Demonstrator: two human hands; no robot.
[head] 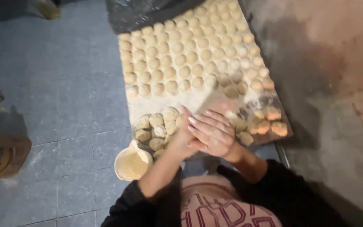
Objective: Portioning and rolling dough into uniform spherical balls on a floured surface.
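Two hands pressed together over a floured board full of dough balls.

On the blue tiled floor (64, 96) at the left stands a small cream cup (133, 163), just beside the board (198, 100). Next comes a rough heap of floured dough pieces (156, 128), then the left hand (180, 141), lying under the right hand (211, 133), palms together, fingers straight and close. I cannot tell whether dough is between them. Above, neat rows of dough balls (190, 54) cover the board; more pieces (263, 122) lie at the right.
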